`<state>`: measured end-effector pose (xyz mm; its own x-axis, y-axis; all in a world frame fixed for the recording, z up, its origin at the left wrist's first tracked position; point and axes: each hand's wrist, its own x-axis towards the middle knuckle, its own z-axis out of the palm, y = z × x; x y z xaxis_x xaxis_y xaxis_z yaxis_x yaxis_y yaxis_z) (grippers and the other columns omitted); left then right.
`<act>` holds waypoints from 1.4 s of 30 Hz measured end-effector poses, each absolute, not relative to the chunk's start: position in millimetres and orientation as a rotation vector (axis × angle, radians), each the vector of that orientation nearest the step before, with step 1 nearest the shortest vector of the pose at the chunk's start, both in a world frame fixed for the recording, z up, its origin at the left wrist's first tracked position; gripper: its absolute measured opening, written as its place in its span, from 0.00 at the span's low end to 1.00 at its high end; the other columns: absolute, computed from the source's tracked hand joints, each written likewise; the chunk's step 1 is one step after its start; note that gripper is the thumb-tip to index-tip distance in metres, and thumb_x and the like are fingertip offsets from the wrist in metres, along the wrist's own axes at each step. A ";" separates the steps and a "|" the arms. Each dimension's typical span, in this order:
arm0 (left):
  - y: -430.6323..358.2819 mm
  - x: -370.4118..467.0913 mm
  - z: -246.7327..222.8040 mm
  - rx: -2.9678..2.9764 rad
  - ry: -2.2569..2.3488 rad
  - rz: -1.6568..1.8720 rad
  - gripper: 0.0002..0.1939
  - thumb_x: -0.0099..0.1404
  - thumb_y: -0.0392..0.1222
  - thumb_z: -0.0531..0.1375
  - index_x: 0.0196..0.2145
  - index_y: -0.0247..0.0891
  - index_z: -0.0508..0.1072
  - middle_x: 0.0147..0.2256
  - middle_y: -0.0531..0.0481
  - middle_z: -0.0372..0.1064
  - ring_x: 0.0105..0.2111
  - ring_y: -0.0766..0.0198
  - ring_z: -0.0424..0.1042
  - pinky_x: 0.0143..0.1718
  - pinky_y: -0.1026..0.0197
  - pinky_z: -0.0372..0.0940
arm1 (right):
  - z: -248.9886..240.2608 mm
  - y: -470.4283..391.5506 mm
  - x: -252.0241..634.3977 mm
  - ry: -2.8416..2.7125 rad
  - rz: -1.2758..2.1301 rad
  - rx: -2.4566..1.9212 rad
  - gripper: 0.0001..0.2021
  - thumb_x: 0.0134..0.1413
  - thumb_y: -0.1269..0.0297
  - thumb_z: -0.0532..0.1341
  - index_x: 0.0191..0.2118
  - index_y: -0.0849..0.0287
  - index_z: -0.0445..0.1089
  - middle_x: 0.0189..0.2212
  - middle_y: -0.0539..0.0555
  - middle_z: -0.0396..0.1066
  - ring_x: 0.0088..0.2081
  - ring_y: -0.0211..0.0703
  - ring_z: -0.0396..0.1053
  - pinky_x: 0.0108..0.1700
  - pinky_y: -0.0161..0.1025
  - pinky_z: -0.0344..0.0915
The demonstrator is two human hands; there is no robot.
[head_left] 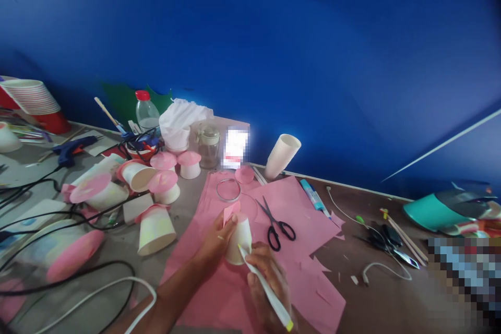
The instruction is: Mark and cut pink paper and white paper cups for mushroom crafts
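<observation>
My left hand (219,235) is closed around the left side of a white paper cup (243,232), which is upside down with pink on its top. A small piece of pink paper (231,211) sticks up by the left thumb. In my right hand (270,274) is a white marker (268,289) with a yellow end, its tip at the cup's lower side. Both hands are above pink paper sheets (211,302). Black-handled scissors (275,224) lie spread on the paper to the right of the cup. A metal ring (228,190) lies behind the cup.
Several pink-topped paper cups (157,229) stand at left, near black cables (129,271) and a blue glue gun (76,148). A leaning cup stack (282,155), glass jar (209,146) and bright screen (235,147) line the blue wall. A teal container (434,212) stands right.
</observation>
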<state>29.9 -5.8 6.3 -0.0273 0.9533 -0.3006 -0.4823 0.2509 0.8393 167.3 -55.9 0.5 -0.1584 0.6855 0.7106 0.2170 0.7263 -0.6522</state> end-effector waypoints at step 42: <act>-7.5 32.3 9.0 0.569 1.012 1.262 0.36 0.54 0.63 0.68 0.51 0.35 0.71 0.23 0.55 0.67 0.21 0.65 0.65 0.23 0.64 0.61 | 8.7 -54.9 171.6 -1.788 0.346 -0.734 0.15 0.55 0.76 0.55 0.46 0.55 0.69 0.32 0.53 0.72 0.40 0.50 0.75 0.40 0.49 0.77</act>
<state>32.3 -7.5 9.0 -0.0179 0.9524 -0.3043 -0.5042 0.2542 0.8253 171.6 -54.9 8.7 -0.1895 0.6338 0.7499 0.3078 0.7636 -0.5676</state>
